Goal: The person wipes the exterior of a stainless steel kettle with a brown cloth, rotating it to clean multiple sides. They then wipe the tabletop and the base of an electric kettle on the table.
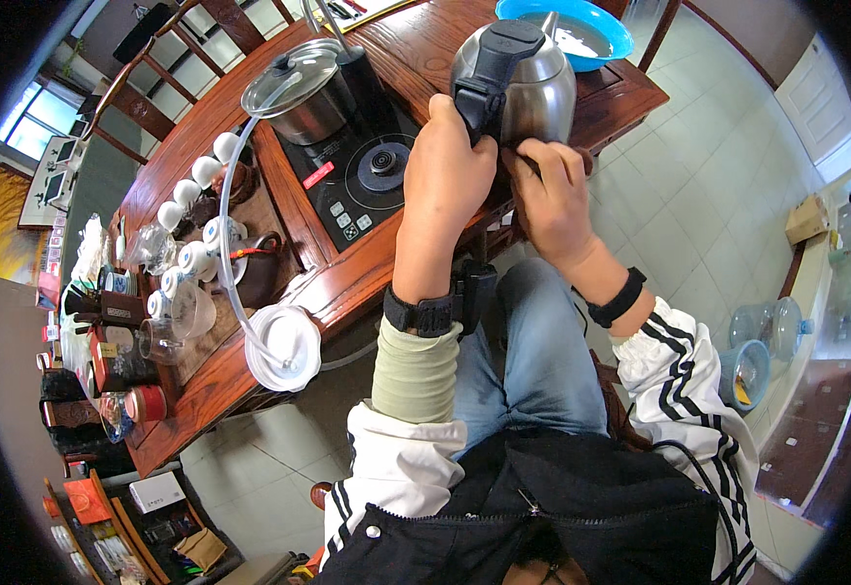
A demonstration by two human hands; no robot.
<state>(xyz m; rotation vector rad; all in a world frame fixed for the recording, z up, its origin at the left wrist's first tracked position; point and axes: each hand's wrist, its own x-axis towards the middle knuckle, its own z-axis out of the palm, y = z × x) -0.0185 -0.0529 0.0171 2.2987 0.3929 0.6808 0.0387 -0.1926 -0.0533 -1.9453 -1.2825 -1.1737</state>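
Observation:
My left hand (pixel 446 164) is wrapped around the black handle of a stainless steel kettle (pixel 542 95). The kettle's black lid latch (pixel 513 40) faces up at me, and its spout points away. Against the lower side of the steel body, my right hand (pixel 557 194) rests with bent fingers. Its fingertips are partly hidden, so whether they grip anything is unclear. Left of the hands, a black induction cooktop (pixel 352 216) with a round kettle base (pixel 383 162) is set into the wooden tea table (pixel 308 256).
A lidded steel pot (pixel 308 110) stands beyond the cooktop. A clear hose (pixel 226 212) arcs to a white lid (pixel 283 347) at the table edge. Teacups (pixel 195 259) and a dark teapot (pixel 257 270) crowd the left. A blue basin (pixel 593 44) holding water stands behind the kettle.

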